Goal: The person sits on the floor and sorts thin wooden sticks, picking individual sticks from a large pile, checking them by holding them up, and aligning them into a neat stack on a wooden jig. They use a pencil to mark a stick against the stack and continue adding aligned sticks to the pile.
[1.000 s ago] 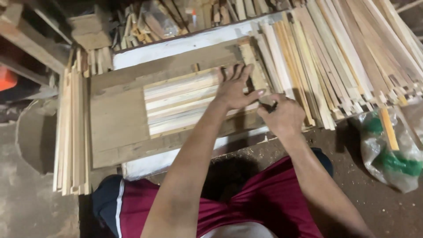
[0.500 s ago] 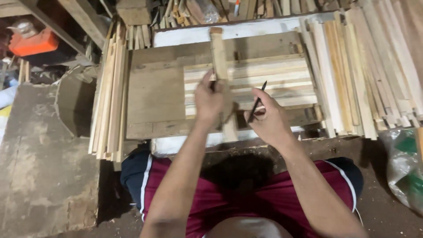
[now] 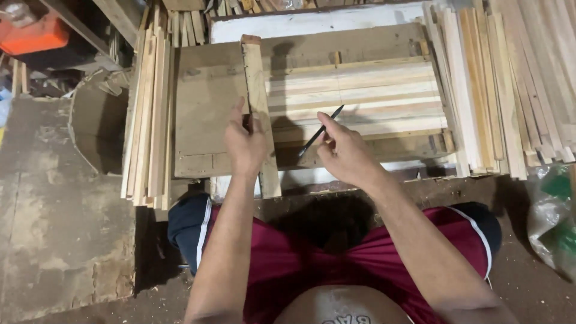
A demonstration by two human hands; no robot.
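Note:
My left hand (image 3: 246,144) presses down on a long wooden slat (image 3: 257,90) laid crosswise, like a straightedge, at the left end of a row of pale wooden strips (image 3: 360,99). The strips lie side by side on a flat wooden board (image 3: 207,114). My right hand (image 3: 345,153) holds a dark pencil (image 3: 321,131) whose tip points up and right over the strips, a little to the right of the slat. Both forearms reach forward from my lap.
A bundle of thin wooden strips (image 3: 147,108) stands along the board's left side. Many more strips (image 3: 510,84) lie stacked on the right. An orange container (image 3: 42,36) sits far left, and a plastic bag (image 3: 555,216) lies at the right edge. Concrete floor (image 3: 54,240) spreads left.
My left hand has slid the crosswise slat from the middle of the strips to their left end. My right hand, pencil in it, stays near the strips' front edge.

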